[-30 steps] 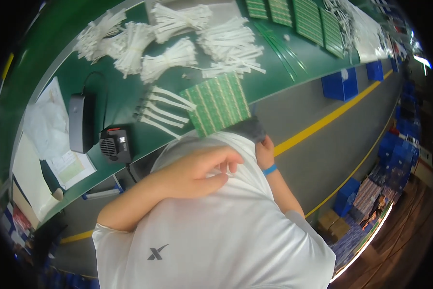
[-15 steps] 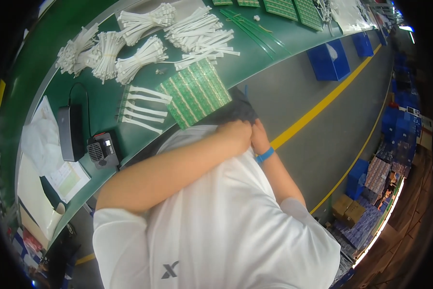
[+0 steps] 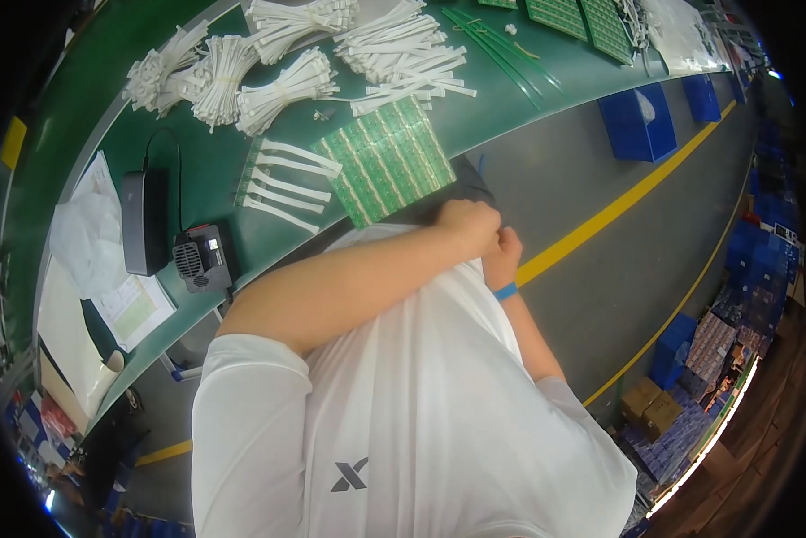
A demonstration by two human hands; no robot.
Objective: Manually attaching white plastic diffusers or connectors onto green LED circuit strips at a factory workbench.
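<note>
My left hand (image 3: 467,224) is closed at my waist, beside the hem of my white shirt (image 3: 421,341). Right next to it, my right hand (image 3: 502,256) is curled, a blue band (image 3: 506,291) round its wrist. Folds of the shirt run toward both hands; what the fingers hold, if anything, is hidden. Just beyond the left hand, a green circuit board panel (image 3: 387,161) lies at the table edge. Left of it is a narrow board strip with several white flat cables (image 3: 286,188) attached. Neither hand touches these.
Bundles of white cables (image 3: 300,90) lie on the green table (image 3: 367,27). A black box-shaped device (image 3: 144,222), a small vented device (image 3: 202,258) and papers (image 3: 138,309) are at left. Thin green strips (image 3: 497,54) lie at the back. Blue bins (image 3: 638,123) stand along the right floor.
The view has shifted, so the table and shirt sit differently in it. My hands stay together at my waist, the left one now slightly higher over the right. Nothing on the table has moved.
</note>
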